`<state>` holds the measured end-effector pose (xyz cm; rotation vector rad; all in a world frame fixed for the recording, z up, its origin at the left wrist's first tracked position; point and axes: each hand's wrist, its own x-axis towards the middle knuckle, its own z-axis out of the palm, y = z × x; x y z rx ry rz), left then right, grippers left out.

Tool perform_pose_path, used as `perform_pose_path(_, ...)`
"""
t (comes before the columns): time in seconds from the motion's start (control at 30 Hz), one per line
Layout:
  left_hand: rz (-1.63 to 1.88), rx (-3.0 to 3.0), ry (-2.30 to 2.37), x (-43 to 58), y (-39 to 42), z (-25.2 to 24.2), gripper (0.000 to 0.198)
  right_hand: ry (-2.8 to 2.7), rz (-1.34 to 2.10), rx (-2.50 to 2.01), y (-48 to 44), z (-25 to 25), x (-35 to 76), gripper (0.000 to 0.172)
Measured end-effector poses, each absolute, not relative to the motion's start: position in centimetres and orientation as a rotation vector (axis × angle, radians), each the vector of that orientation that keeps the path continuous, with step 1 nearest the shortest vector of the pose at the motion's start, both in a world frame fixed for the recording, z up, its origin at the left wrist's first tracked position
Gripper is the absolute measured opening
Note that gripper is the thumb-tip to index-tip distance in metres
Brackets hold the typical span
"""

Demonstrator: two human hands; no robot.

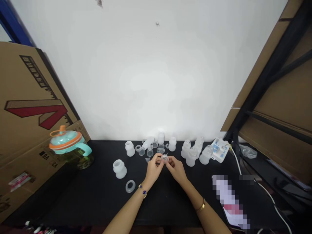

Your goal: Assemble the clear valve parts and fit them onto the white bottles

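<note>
The left hand point(153, 168) and the right hand point(177, 169) are pinching a small translucent ring-shaped piece point(165, 158) between their fingertips, over the middle of the black table point(83, 201). Loose clear parts point(149, 150) are crowding beyond it toward the back edge; four bottles with clear tops point(192, 157) are standing to the right. An open white bottle point(119, 169) and a flat ring point(130, 186) are occupying the left side, bare surface stretching toward the front left corner. A phone point(230, 203) is lying near the front right corner.
</note>
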<state>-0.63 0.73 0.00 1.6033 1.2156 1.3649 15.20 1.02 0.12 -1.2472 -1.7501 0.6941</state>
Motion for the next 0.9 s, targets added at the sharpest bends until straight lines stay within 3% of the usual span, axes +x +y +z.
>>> perform_pose_path(0.2,1.346,1.647,1.212,-0.83,0.75,0.31,0.021,-1.773,0.703,-1.255,1.23,-0.12,15.26,0.028)
perform_pose_path(0.9,1.328,1.732,1.304,-0.74,0.59,0.45,0.016,-1.783,0.640,-1.276,1.16,-0.09,15.19,0.019)
